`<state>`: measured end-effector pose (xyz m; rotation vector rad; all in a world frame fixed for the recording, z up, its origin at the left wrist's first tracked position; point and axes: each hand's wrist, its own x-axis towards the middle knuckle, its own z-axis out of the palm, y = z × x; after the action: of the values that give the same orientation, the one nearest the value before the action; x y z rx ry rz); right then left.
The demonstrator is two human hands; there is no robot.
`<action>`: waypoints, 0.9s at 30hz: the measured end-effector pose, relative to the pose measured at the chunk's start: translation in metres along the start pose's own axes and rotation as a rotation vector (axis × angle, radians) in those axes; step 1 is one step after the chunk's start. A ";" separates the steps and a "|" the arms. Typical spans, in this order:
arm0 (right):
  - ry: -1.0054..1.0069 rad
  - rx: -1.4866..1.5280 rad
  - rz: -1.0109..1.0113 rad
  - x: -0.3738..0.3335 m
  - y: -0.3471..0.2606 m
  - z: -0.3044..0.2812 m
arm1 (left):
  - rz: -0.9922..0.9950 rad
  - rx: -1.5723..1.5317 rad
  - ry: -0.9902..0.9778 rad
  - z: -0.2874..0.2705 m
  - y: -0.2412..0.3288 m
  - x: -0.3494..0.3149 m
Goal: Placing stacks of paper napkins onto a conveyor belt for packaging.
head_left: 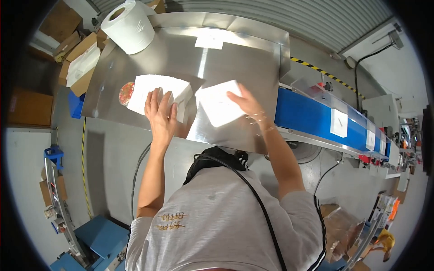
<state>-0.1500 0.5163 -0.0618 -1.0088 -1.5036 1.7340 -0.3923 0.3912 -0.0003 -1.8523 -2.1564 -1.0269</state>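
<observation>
My left hand (160, 115) lies on a white, cloth-like paper piece (158, 88), its fingers stretched out over the near side. That piece has a loose, creased right edge. A round item with a red, flowery pattern (126, 94) peeks out at its left end. My right hand (249, 107) grips the right edge of a flat white square packet (220, 104), thumb on top. The packet is tilted over the near part of the metal table (235, 58); whether it touches the surface I cannot tell.
A large white paper roll (135, 34) stands at the table's far left corner. A white paper piece (209, 42) lies near the back rim. To the right runs a blue conveyor belt (298, 110) carrying several white squares (339, 123). Open cardboard boxes (81, 67) stand left.
</observation>
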 end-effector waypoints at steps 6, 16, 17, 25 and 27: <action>0.568 -0.697 0.082 -0.071 0.058 -0.170 | 0.035 -0.018 0.028 0.004 0.000 0.000; 0.210 -0.908 -0.435 -0.013 -0.012 -0.048 | 0.017 -0.082 -0.001 0.001 0.002 -0.001; 0.043 -0.674 -0.316 -0.006 -0.042 0.001 | 0.023 -0.064 -0.008 0.000 -0.002 -0.002; -0.255 -0.244 -0.200 0.037 -0.025 0.052 | 0.004 -0.011 -0.007 -0.003 -0.011 0.004; 0.019 0.096 -0.130 0.014 -0.008 0.034 | 0.016 0.030 -0.026 -0.006 -0.016 0.005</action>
<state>-0.1871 0.5123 -0.0541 -0.8571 -1.4276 1.6831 -0.4100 0.3915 -0.0002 -1.8760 -2.1556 -0.9673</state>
